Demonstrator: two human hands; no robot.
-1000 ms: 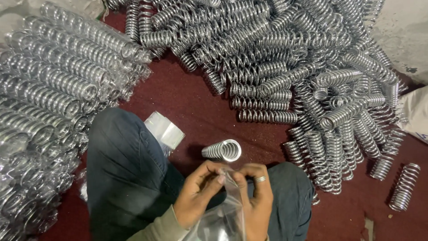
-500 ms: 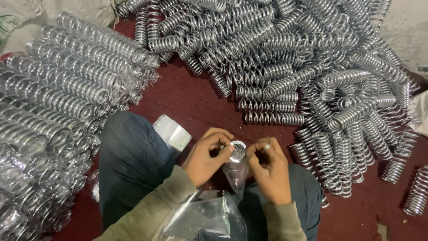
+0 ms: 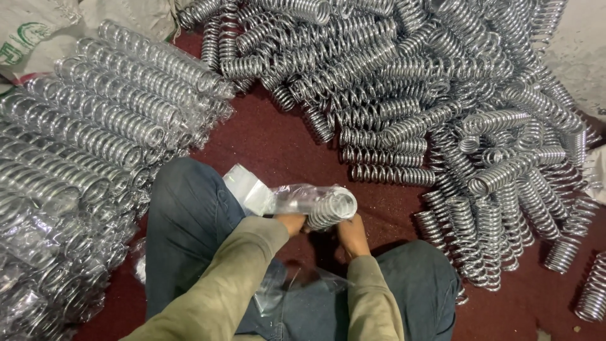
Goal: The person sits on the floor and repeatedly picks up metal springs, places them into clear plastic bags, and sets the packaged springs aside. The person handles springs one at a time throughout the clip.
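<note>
- Both hands, left (image 3: 291,222) and right (image 3: 351,232), gripped one coil spring (image 3: 331,208) half-sleeved in a clear plastic bag (image 3: 287,196).
- Bagging step underway; loose springs (image 3: 404,95) piled at 12 o'clock.
- Next, I'd guess: sliding it fully in.

A person sits on a dark red floor (image 3: 278,151), legs in blue jeans (image 3: 189,221) spread apart, sleeves olive green. The left hand (image 3: 291,223) and right hand (image 3: 351,231) meet between the knees, both gripping a shiny coil spring (image 3: 331,208) that lies partly inside a clear plastic sleeve (image 3: 287,196), its open end facing the camera. More clear plastic (image 3: 297,284) lies crumpled in the lap. A loose heap of bare coil springs (image 3: 429,95) spreads across the floor ahead and to the right. On the left, wrapped springs (image 3: 95,139) lie stacked in neat rows. A white sack (image 3: 38,31) shows at the top left corner.
</note>
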